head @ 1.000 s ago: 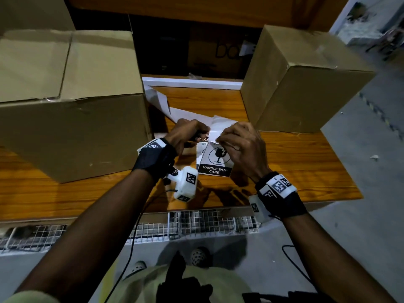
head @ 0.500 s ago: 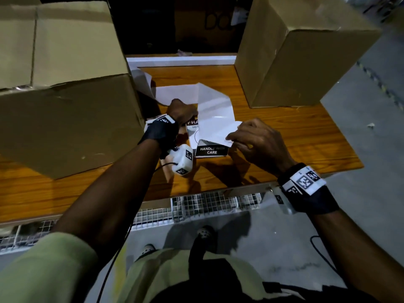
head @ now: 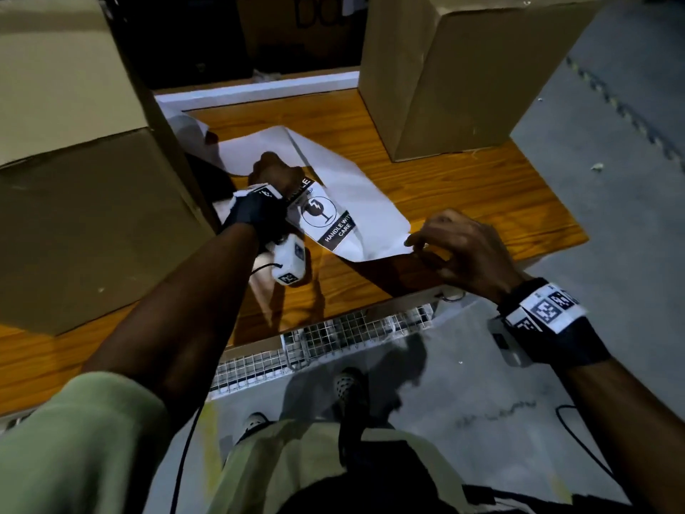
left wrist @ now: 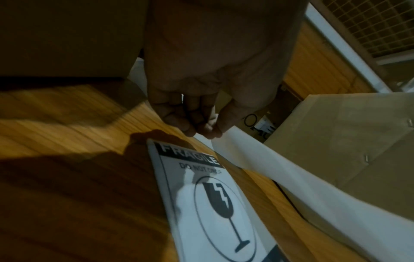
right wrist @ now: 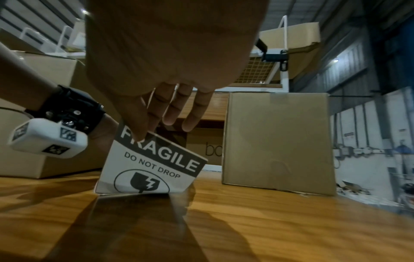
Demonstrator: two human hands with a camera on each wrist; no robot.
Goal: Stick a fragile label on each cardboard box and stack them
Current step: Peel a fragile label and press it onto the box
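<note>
A black-and-white fragile label (head: 321, 216) lies tilted on the wooden table (head: 482, 202) between two plain cardboard boxes, a large one (head: 74, 187) on the left and a taller one (head: 463, 68) at the back right. A white backing sheet (head: 356, 187) stretches over the label. My left hand (head: 273, 171) pinches the sheet's far end (left wrist: 224, 138) just above the label's top edge (left wrist: 188, 156). My right hand (head: 456, 250) pinches the sheet's near corner by the table's front edge. In the right wrist view the label (right wrist: 154, 164) stands slanted behind my fingers (right wrist: 170, 113).
Another curl of white paper (head: 192, 131) lies against the left box. A wire mesh shelf (head: 333, 339) runs below the table's front edge. Grey floor (head: 611, 179) drops off to the right. More boxes (right wrist: 291, 35) sit on a rack behind the table.
My right hand has drawn the white sheet out toward the near right, away from the left hand, baring more of the label. The left hand stays at the label's top.
</note>
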